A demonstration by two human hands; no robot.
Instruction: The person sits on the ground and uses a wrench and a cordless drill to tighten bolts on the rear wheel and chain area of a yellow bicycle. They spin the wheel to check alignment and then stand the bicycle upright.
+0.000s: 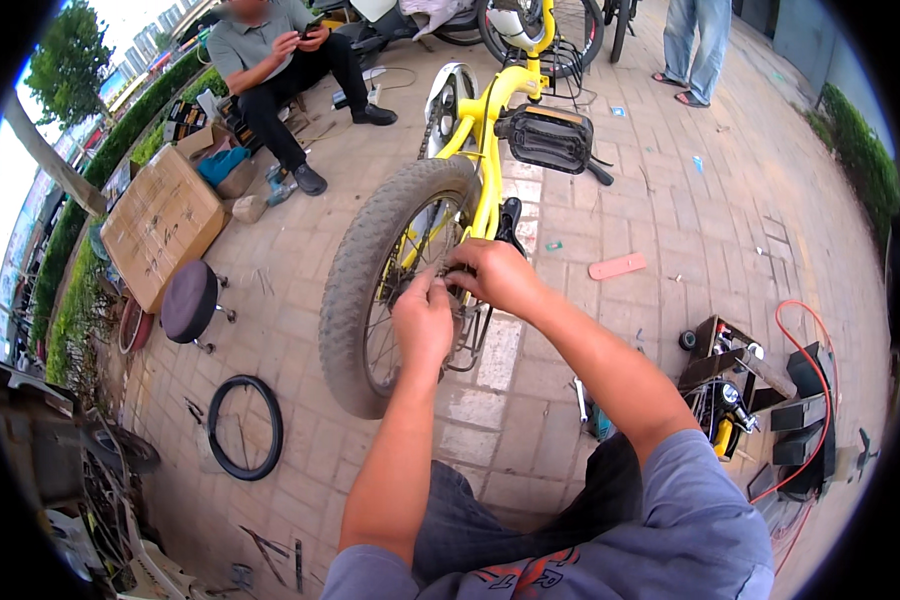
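A yellow bicycle frame stands upside down in front of me, its fat-tyred wheel raised toward me. My left hand is at the wheel's hub, thumb and fingers pinched together. From the right, my right hand reaches to the same spot, its fingers curled and closed beside the left fingertips. Whatever small part they grip at the axle is hidden by the fingers. A black pedal sticks out beyond my right hand. Below the hands, a thin metal bracket hangs by the wheel.
A black tyre lies on the paving at left, near a round stool and a large cardboard box. A wrench lies near my knee. At right are a toolbox and a red hose. A seated person holds a phone.
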